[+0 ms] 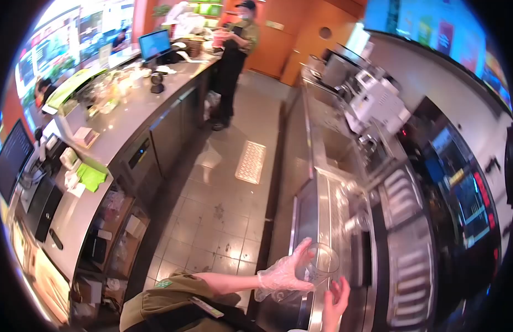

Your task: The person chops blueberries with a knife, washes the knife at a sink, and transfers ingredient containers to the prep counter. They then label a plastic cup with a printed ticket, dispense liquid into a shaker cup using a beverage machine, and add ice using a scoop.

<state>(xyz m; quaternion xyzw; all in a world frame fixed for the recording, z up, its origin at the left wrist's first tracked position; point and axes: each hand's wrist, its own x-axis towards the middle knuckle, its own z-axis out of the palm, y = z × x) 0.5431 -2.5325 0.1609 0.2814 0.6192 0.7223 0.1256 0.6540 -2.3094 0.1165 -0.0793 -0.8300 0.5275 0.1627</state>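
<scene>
My left hand [287,275], in a clear plastic glove, is closed around the side of a clear cup [324,259] above the steel counter. The cup is see-through, and its round rim faces up toward me. Just below and to the right of it is my right hand [336,301], bare, with fingers apart and slightly bent. Nothing shows in that hand, and whether its fingertips touch the cup I cannot tell. Under both hands runs the steel counter [331,191], with shiny metal fittings that are too blurred to name.
A sink [337,145] and a white machine [375,102] lie farther along the right counter. Racks [408,276] stand at its right edge. Across the tiled aisle [204,221] is a long counter [126,130] with screens. A person [234,61] stands at the aisle's far end.
</scene>
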